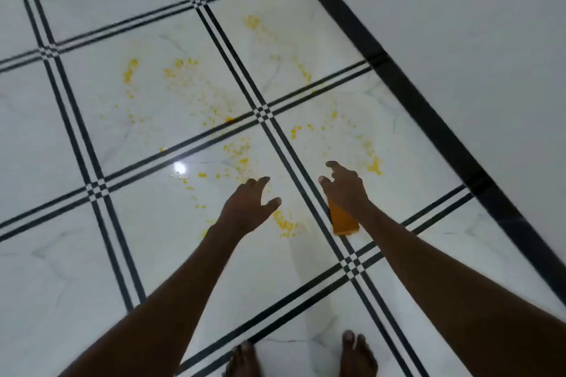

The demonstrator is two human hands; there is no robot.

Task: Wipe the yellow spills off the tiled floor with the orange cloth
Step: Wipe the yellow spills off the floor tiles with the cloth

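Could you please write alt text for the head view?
Two bare arms reach over a white tiled floor spattered with yellow spills. The right hand holds an orange cloth; the left hand is open.

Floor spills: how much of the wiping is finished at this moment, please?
Done: nothing visibly; yellow spills dot several tiles of the floor, and more lie near the hands. In hand: the orange cloth hangs folded under the right hand, above the floor; the left hand is open and empty. Left: all the wiping.
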